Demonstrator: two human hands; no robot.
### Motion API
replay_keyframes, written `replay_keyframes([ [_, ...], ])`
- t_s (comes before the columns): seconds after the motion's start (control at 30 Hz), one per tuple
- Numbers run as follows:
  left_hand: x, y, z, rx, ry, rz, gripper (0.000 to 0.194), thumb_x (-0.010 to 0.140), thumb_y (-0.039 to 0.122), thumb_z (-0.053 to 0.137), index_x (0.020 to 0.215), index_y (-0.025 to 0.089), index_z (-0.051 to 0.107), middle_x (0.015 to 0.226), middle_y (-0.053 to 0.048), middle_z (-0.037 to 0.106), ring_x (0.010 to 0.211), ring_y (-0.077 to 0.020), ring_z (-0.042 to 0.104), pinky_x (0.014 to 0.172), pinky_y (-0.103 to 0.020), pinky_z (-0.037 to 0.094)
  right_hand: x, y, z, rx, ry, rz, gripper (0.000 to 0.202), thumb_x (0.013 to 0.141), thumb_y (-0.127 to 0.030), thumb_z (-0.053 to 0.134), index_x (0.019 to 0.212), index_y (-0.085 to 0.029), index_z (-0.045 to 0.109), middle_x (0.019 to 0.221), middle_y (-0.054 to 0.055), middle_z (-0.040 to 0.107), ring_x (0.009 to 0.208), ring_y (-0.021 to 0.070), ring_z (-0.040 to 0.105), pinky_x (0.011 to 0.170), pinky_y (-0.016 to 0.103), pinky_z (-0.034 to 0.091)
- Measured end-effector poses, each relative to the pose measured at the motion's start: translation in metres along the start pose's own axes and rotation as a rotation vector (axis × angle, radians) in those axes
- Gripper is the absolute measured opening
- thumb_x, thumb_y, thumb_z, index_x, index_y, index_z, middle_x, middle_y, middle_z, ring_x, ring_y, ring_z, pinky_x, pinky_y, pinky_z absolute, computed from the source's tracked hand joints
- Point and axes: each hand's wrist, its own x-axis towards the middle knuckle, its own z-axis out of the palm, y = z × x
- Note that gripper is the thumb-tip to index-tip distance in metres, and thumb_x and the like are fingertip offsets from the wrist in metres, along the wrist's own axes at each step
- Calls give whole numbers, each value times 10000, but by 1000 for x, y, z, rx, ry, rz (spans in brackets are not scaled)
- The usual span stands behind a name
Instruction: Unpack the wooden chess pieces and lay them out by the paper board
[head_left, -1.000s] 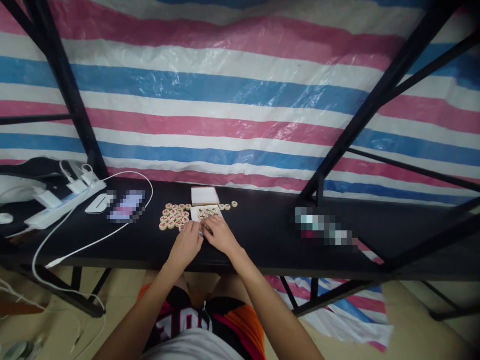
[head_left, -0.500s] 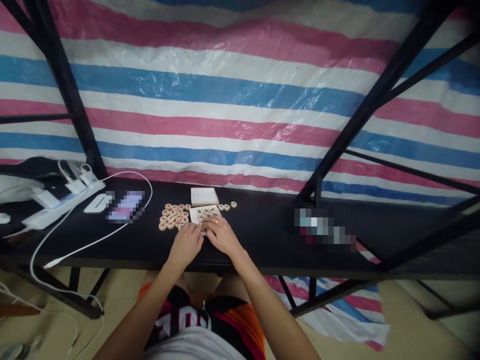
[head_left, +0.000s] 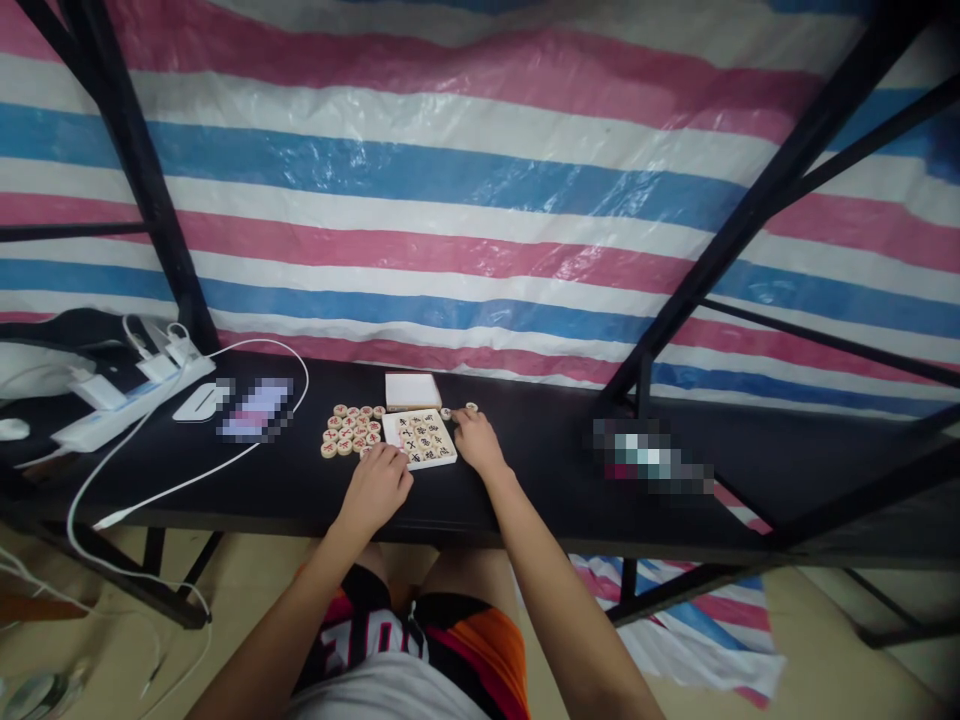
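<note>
A shallow white box (head_left: 395,430) stands on the black table, with rows of xiangqi pieces (head_left: 426,437) marked in black characters inside. My left hand (head_left: 381,487) has its curled fingers at the box's near left corner, gripping that edge. To the right of the box, my right hand (head_left: 481,445) reaches forward with its fingertips closed on a loose xiangqi piece that they mostly cover. Two more loose pieces lie by those fingertips, one (head_left: 446,413) on the left and another (head_left: 471,407) beyond. Several red-marked pieces (head_left: 352,433) are grouped left of the box.
A second white box part (head_left: 412,391) lies behind the filled box. On the left are a blurred phone (head_left: 256,411), a white flat device (head_left: 196,403), a power strip (head_left: 135,405) and a white cable (head_left: 176,480). A blurred object (head_left: 649,457) lies right. Black metal bars (head_left: 720,230) frame the table.
My right hand has moved off the pieces in the box, rightward to the loose pieces, uncovering the black-marked rows. My left hand stays by the box's near left corner.
</note>
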Motion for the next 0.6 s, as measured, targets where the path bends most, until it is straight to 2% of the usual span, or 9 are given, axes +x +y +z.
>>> replay_keyframes([
  [0.17, 1, 1, -3, -2, -20, -14, 160, 832, 127, 459, 862, 168, 611, 874, -68, 611, 916, -225, 514, 822, -362, 443, -4, 2, 2, 26, 66, 111, 307, 830, -170, 464, 1099, -162, 611, 1181, 128, 556, 991, 237, 523, 851, 316, 408],
  [0.3, 1, 0, -3, -8, -31, -17, 156, 808, 106, 475, 852, 168, 611, 885, -68, 612, 934, -227, 514, 814, -351, 453, -4, 7, 1, 83, 92, 165, 252, 817, -136, 468, 1023, -161, 611, 994, 113, 624, 888, 226, 549, 800, 314, 416],
  [0.37, 0, -1, -3, -6, -36, -22, 162, 803, 99, 477, 854, 169, 614, 895, -68, 610, 950, -226, 512, 810, -341, 458, -4, 6, -1, 150, 165, 157, 223, 823, -128, 456, 985, -162, 605, 956, 101, 634, 875, 221, 552, 799, 320, 419],
  [0.43, 0, -1, -2, -8, -42, -21, 168, 803, 98, 478, 861, 170, 618, 898, -67, 606, 960, -223, 512, 810, -333, 462, -4, -1, -4, 253, 276, 79, 191, 847, -158, 451, 970, -165, 597, 978, 93, 638, 911, 217, 551, 838, 334, 418],
  [0.5, 0, -2, -1, -13, -42, -21, 180, 808, 99, 476, 880, 171, 625, 912, -67, 597, 957, -215, 518, 813, -326, 464, -5, -13, -6, 366, 344, -80, 176, 873, -204, 453, 974, -175, 595, 1017, 83, 639, 968, 207, 545, 891, 339, 408],
  [0.6, 0, -2, 1, -9, -54, -52, 199, 815, 107, 475, 913, 176, 634, 939, -66, 570, 901, -194, 537, 762, -302, 475, -7, -38, -9, 472, 276, -319, 168, 884, -244, 483, 987, -195, 606, 1034, 65, 647, 997, 186, 547, 908, 320, 410],
])
